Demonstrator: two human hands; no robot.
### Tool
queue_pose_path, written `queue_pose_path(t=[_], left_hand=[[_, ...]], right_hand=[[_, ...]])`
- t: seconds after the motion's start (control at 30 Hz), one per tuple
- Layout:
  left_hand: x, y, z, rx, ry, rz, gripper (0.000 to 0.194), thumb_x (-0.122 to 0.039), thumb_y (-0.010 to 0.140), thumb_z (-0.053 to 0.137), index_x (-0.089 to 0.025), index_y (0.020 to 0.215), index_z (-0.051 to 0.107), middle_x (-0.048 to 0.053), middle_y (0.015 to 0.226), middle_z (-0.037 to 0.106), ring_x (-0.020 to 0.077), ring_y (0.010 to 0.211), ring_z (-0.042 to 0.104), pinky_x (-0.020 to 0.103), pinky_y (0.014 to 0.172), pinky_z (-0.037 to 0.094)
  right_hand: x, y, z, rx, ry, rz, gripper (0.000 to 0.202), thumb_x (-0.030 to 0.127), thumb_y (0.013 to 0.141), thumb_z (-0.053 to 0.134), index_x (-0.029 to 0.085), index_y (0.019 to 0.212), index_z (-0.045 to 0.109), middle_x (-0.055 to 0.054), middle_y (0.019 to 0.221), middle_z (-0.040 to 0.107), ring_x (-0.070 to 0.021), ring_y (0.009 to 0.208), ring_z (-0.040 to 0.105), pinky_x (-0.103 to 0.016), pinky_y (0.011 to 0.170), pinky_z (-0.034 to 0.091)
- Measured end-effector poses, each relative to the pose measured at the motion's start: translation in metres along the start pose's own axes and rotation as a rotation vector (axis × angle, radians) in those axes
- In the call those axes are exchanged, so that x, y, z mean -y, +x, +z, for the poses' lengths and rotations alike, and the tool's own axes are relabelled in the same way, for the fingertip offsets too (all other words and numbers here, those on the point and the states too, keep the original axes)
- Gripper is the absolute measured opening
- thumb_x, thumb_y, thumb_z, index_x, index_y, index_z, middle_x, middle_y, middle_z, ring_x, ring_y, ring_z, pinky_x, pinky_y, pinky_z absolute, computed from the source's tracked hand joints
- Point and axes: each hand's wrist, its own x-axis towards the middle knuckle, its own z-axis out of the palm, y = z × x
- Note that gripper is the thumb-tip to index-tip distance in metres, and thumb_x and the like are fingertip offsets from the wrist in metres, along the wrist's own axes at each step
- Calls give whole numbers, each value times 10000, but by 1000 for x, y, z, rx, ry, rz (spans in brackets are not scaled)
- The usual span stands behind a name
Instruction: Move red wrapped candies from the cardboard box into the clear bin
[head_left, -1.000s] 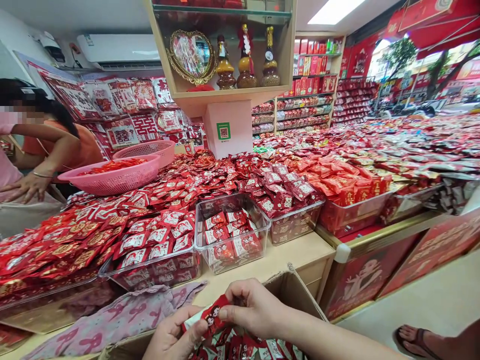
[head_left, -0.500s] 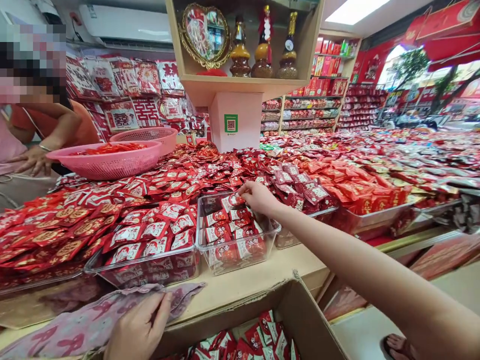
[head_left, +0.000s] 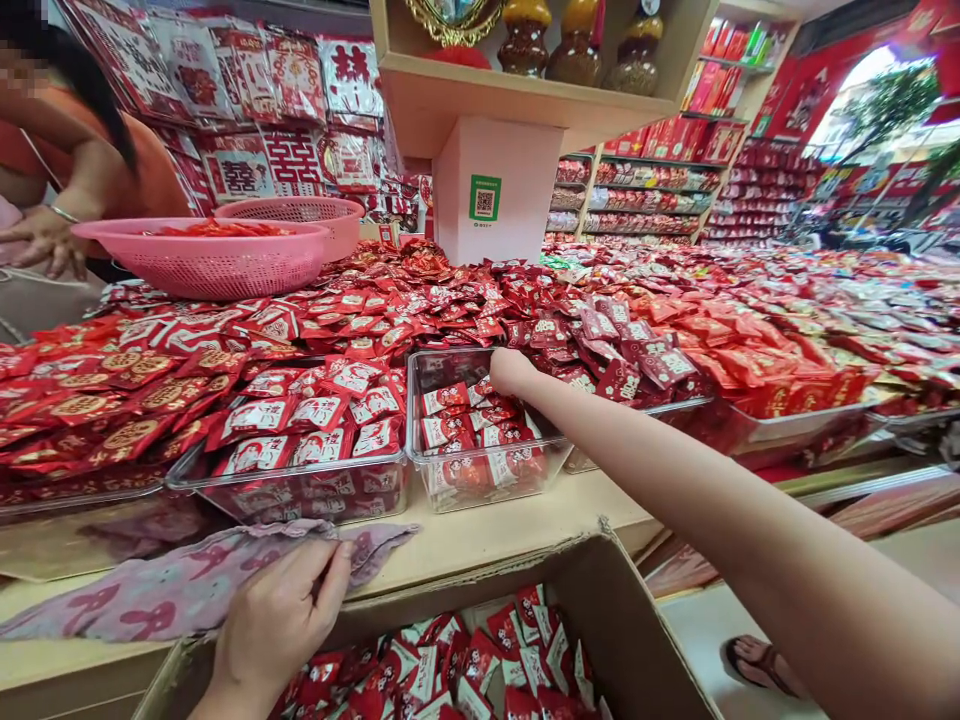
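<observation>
My right hand is down inside a clear plastic bin, at its back right corner. Its fingers point away from me and are hidden, so whether they hold anything cannot be told. Small red-and-white packets lie in the bin in rows. At the near left, my left hand is closed over the far rim of a cardboard box, its fingertips against a pink patterned cloth. Many similar packets lie loose in the box.
Another clear bin of packets stands to the left, and heaped red packets spread right. Pink baskets sit behind on the left, near another person's hand. A pillar rises at the back.
My right hand has gone lower into the bin, and its fingers have dropped out of sight. My view has tilted down, showing more of the box. My left hand stays at the rim.
</observation>
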Motion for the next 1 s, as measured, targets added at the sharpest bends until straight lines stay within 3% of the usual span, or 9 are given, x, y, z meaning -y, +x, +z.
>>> queue_pose_path(t=[0.23,0.47,0.77,1.0], left_hand=[[2,-2,2,-1,-3,4,231,-292,792,426,-197,627,557,-25,529,545,109,498,530,243,542,339],[0,-2,0,5,-10,-11,223,-275,798,431,-194,620,538,-32,519,529,103,494,520,240,535,331],[3,-2,2,-10,9,10,199,-279,800,434,-191,659,543,-15,573,569,122,530,551,250,548,347],[4,-3,3,-10,23,5,196,-297,803,430,-194,692,554,-8,610,597,130,559,572,247,542,359]], right_hand=[[2,-14,7,-65,-71,-18,327,199,730,463,128,1022,592,-186,1008,566,-262,898,562,-345,704,455],[3,-15,1,-69,-132,-62,342,223,714,490,153,1038,572,-157,1043,560,-229,899,566,-306,701,460],[2,-25,-3,276,-414,-355,455,254,513,681,128,947,632,-120,870,643,-251,830,593,-284,616,476],[-1,-22,3,264,-465,-399,491,223,524,691,95,991,613,-150,897,635,-222,862,592,-226,661,461]])
